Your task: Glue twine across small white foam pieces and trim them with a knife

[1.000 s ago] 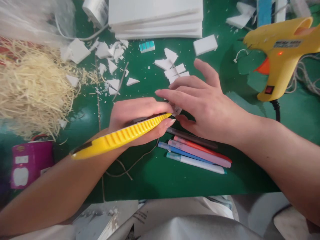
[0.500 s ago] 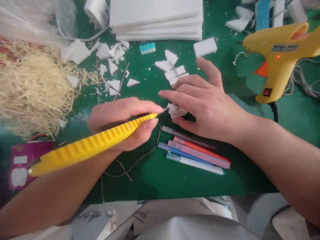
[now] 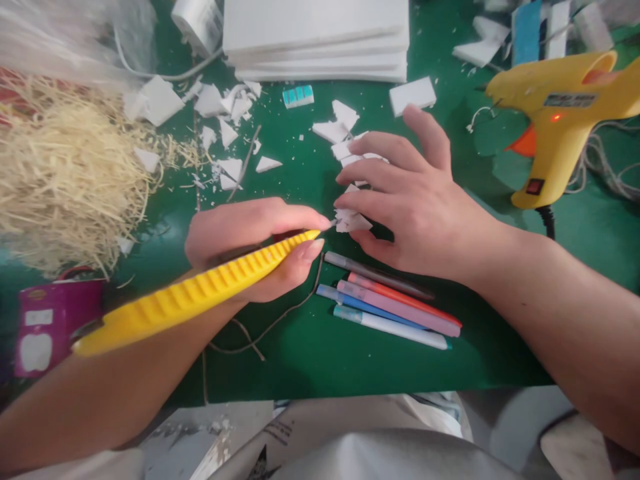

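Observation:
In my left hand (image 3: 250,233) is a yellow utility knife (image 3: 205,290), its ribbed handle slanting down to the left. The fingers and thumb pinch it near the blade, whose tip touches a small white foam piece (image 3: 351,221) with a ragged edge. My right hand (image 3: 420,200) has this piece between thumb and index finger, against the table, its other fingers spread. Beyond those fingers lie white foam scraps (image 3: 336,123), partly covered by the hand.
Several coloured markers (image 3: 395,307) lie just below my right hand. At right stands a yellow glue gun (image 3: 555,113) with its light on. White foam sheets (image 3: 315,40) are stacked at the back. Shredded straw (image 3: 75,173), foam offcuts (image 3: 160,100) and a purple packet (image 3: 55,327) lie left.
My right hand has shifted slightly right and its index finger has come back onto the foam piece. The left hand and knife have moved a little to the right.

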Demonstrator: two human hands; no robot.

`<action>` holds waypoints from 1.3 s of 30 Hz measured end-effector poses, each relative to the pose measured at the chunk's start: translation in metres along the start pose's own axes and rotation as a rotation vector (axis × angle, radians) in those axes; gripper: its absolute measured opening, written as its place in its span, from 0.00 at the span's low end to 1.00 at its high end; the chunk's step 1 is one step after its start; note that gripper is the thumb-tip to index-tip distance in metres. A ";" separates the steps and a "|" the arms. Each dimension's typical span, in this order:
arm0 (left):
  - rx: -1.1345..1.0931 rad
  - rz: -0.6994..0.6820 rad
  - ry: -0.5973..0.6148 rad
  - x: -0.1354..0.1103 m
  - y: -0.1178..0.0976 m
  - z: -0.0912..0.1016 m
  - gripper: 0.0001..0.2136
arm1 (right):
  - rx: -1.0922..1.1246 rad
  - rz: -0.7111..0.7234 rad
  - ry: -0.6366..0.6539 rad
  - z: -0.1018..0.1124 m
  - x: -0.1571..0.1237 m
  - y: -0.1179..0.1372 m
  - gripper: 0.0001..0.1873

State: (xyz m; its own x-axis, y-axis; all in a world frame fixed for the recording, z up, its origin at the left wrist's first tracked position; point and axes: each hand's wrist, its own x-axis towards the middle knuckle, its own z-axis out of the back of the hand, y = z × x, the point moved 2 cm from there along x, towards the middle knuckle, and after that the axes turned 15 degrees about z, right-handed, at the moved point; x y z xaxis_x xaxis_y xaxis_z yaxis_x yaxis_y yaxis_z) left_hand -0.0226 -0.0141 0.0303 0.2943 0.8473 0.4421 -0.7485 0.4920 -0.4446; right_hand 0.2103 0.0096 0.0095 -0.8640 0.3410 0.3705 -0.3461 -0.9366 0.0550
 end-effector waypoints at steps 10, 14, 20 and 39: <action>-0.126 -0.006 0.089 0.005 0.002 -0.001 0.07 | 0.084 -0.043 -0.003 0.005 0.001 0.001 0.17; -0.109 0.021 0.071 0.006 0.001 -0.002 0.08 | 0.071 -0.048 0.020 0.004 0.001 0.001 0.18; -0.102 0.022 0.098 0.008 0.002 -0.003 0.07 | 0.045 -0.057 -0.001 0.003 0.000 -0.003 0.14; -0.149 0.054 0.143 0.011 0.005 -0.005 0.07 | 0.043 -0.035 -0.020 0.004 -0.003 -0.003 0.13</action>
State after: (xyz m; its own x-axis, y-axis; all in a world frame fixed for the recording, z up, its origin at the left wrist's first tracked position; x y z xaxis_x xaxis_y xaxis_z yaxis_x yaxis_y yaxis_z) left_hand -0.0196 -0.0011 0.0290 0.3455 0.8879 0.3037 -0.6724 0.4600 -0.5799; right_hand 0.2152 0.0117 0.0119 -0.8438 0.3724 0.3865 -0.3595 -0.9269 0.1081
